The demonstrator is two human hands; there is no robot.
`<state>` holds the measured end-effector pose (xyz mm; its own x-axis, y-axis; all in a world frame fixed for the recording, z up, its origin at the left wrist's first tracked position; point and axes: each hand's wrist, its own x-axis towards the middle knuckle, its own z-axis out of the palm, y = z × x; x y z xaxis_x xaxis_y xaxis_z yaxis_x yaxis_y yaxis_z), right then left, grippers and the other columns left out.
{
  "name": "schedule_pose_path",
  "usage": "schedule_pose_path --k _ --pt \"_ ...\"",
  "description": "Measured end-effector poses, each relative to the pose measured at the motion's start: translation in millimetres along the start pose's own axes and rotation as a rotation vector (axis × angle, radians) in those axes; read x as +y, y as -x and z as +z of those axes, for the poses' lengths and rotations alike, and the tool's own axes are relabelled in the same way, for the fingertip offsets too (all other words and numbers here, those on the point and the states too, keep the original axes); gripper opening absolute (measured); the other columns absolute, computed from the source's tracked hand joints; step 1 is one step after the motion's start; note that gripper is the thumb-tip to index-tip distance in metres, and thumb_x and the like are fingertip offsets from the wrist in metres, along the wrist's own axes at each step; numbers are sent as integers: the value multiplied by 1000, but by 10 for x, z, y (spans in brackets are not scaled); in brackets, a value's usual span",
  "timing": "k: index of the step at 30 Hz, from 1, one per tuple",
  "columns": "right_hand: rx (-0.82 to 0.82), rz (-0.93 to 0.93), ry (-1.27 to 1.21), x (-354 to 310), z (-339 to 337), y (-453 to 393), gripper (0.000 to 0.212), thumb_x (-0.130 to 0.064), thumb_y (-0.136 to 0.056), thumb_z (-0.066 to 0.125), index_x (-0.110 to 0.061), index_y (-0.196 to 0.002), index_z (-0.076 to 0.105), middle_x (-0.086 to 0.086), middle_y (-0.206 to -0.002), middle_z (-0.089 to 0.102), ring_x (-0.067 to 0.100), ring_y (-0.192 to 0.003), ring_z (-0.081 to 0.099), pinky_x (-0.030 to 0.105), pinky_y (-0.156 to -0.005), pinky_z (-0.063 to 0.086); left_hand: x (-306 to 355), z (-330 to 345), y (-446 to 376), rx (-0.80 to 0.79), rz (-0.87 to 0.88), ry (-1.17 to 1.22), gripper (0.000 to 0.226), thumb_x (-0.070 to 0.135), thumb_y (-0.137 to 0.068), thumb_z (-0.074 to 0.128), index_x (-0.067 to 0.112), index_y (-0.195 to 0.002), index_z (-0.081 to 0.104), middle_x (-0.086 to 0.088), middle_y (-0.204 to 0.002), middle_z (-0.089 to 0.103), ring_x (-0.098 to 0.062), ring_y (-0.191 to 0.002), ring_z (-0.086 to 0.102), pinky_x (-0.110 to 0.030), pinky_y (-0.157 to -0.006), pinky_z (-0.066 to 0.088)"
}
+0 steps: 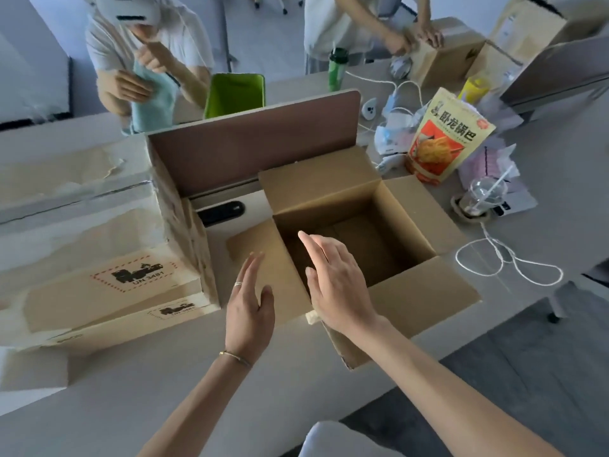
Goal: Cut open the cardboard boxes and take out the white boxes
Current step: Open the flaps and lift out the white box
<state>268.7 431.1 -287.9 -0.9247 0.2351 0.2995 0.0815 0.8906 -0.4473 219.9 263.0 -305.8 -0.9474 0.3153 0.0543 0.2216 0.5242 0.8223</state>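
Observation:
An open cardboard box (425,295) stands in the middle of the table with all flaps spread out; its inside looks dark and holds nothing I can see. My left hand (250,301) hovers over the box's left flap, fingers apart, holding nothing. Above the box's near left corner my right hand (336,278) is spread open, its fingers over the opening. To the left lie taped cardboard boxes (99,225) with a black UN 3481 label. No white box is in view.
A brown desk divider (257,150) rises behind the box. A snack bag (445,140), a plastic cup (481,196) and white cord (507,258) lie to the right. Two people stand across the table, one beside a green bin (235,94), the other at a cardboard box (441,57).

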Motion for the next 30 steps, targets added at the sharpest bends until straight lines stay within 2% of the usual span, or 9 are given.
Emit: schedule_pose_path --k 4,7,12,16,19,25,27,30 --pt "-32 42 55 257 -60 -20 58 -16 -100 58 -19 -155 39 3 -144 53 19 -134 47 39 -107 48 -27 114 -97 0 -45 22 59 -2 -97 52 23 -150 47 4 -157 44 -12 -150 32 -11 -112 22" --pt "-58 60 69 410 -110 -29 59 -16 -100 56 -19 -155 37 3 -143 53 20 -134 47 40 -106 48 -75 149 -118 26 -102 17 57 -1 -97 52 22 -149 48 3 -156 45 -15 -148 34 -26 -116 29" --pt "-87 56 54 830 -193 -150 59 -15 -99 57 -19 -155 38 1 -142 53 19 -132 47 39 -103 49 -242 277 -267 59 -270 -48 60 3 -98 50 27 -152 42 -4 -159 37 -28 -144 35 -44 -108 39" --pt "-119 18 23 1266 -224 -283 61 -14 -98 59 -19 -154 39 -1 -141 53 19 -130 48 38 -102 49 -177 434 -381 166 -397 -57 59 5 -99 47 24 -155 40 -10 -149 46 -27 -137 40 -38 -98 38" --pt "-163 -23 -15 1583 -238 -370 64 -13 -96 60 -20 -155 38 -3 -141 53 19 -130 48 37 -104 48 -91 467 -462 281 -504 -47 60 9 -95 50 30 -152 43 -10 -145 50 -31 -133 46 -46 -100 42" --pt "-254 -107 -56 2211 -307 -541 65 -12 -94 60 -20 -155 38 -3 -141 53 20 -130 48 38 -107 46 467 357 -596 474 -563 -114 59 20 -95 55 31 -151 43 0 -146 57 -26 -132 52 -49 -110 43" --pt "-258 -104 -59 2395 -351 -601 65 -10 -92 61 -20 -153 41 -2 -140 55 21 -128 49 39 -106 46 717 349 -652 501 -544 -115 57 20 -96 57 30 -151 43 2 -139 61 -22 -127 56 -49 -107 46" --pt "-226 -109 -34 2663 -435 -722 62 -9 -90 64 -18 -149 48 2 -140 56 23 -130 49 42 -109 44 1003 424 -737 485 -489 -40 49 21 -101 57 30 -148 47 5 -131 64 -16 -118 61 -42 -100 52"
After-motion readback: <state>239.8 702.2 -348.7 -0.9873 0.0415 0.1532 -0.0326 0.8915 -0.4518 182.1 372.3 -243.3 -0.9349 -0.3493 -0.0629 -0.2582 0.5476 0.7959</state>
